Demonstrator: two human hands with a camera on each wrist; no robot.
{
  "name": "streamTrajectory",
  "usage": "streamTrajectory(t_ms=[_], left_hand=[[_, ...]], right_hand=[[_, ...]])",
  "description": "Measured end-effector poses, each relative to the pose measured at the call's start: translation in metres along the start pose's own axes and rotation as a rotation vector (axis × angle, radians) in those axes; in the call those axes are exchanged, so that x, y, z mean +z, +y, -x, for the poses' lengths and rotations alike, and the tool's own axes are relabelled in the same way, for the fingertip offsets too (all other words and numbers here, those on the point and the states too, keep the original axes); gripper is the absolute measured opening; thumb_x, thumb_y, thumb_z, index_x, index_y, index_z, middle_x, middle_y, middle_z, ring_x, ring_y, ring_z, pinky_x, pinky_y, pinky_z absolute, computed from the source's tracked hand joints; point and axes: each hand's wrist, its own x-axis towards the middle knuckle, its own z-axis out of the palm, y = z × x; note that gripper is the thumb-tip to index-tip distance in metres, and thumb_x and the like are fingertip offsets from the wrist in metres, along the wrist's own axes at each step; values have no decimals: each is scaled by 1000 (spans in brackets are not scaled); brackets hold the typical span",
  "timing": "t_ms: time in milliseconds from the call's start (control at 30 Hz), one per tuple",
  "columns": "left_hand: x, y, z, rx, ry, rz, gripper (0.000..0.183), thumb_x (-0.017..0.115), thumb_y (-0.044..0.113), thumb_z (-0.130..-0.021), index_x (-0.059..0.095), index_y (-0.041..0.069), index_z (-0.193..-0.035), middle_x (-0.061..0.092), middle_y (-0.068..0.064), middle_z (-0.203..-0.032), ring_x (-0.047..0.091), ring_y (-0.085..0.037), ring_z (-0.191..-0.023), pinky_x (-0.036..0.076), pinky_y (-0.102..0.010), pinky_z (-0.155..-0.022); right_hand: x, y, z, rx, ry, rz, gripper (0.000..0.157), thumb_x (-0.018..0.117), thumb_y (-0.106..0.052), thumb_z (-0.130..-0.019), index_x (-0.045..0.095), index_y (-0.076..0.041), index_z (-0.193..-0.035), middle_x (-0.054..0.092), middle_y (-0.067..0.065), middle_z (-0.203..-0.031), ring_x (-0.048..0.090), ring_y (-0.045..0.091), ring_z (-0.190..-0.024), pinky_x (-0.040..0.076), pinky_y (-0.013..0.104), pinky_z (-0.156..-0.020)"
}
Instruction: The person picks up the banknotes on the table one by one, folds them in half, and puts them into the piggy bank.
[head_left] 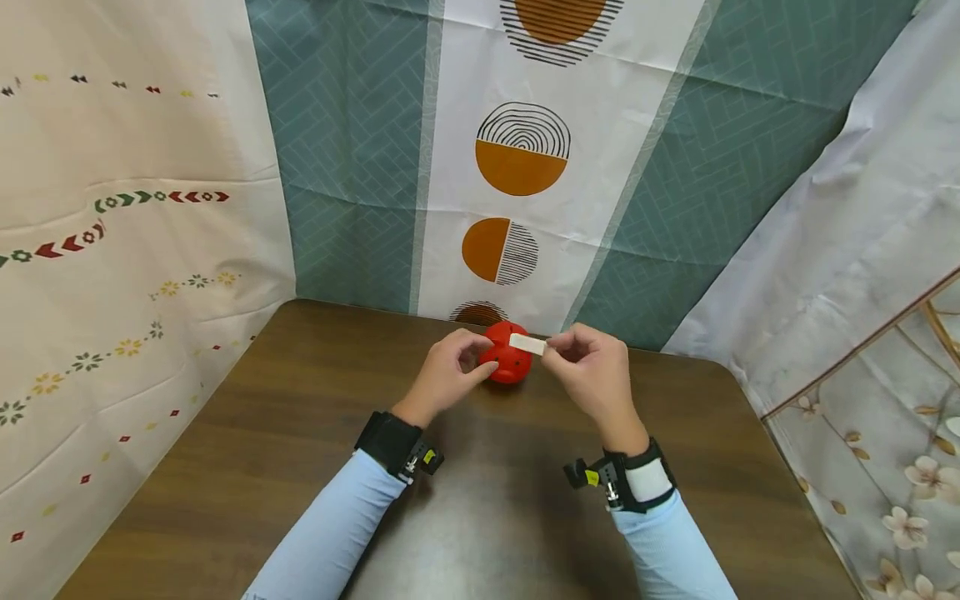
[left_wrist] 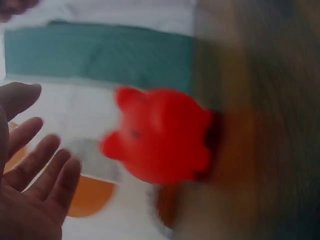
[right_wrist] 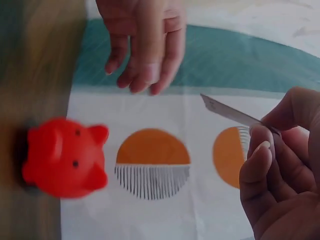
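A red piggy bank [head_left: 512,368] stands near the table's far edge, its snout and eyes facing me. My right hand [head_left: 597,375] pinches a small, pale flat strip that looks like folded paper [head_left: 527,343] between thumb and fingers; in the head view the strip overlaps the top of the pig. Seen from the right wrist, faint marks show on the strip [right_wrist: 227,111], held above the pig [right_wrist: 65,157]. My left hand [head_left: 444,377] is to the pig's left, fingers loosely bent and holding nothing. From the left wrist, a gap shows between those fingers and the pig [left_wrist: 162,137].
The brown wooden table [head_left: 315,400] reaches back to a hanging cloth [head_left: 352,167] with green panels and orange circles. Patterned white cloths hang at the left [head_left: 135,292] and right [head_left: 840,275]. Both wrists wear black straps with small cameras.
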Motion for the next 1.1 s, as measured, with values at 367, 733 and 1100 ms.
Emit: streamTrajectory(t_ms=[367,733,1100], left_hand=[[36,-58,-46,-222,-196,-221,78,74,49,-75,42,16,-138,33,0,-142,29,-21,-126,40,-41,-94],[46,-65,-53,-308,-264,-206,77,82,39,-70,44,17,-134,45,2,-128,45,-17,-106,47,-33,-83],[46,-65,-52,-339,-264,-216,79,83,38,-69,43,17,-135,45,1,-129,46,-18,-107,46,-35,-86]], right_hand=[[32,42,-61,66,-196,334,17,69,-15,-78,61,-19,-64,55,-9,-59,49,12,-58,45,27,-50],[49,63,-74,176,-217,367,21,71,-16,-78,61,-18,-59,54,-5,-56,48,16,-61,44,28,-46],[69,69,-80,307,-312,403,20,72,-18,-79,63,-15,-61,57,-3,-58,52,18,-57,47,27,-45]])
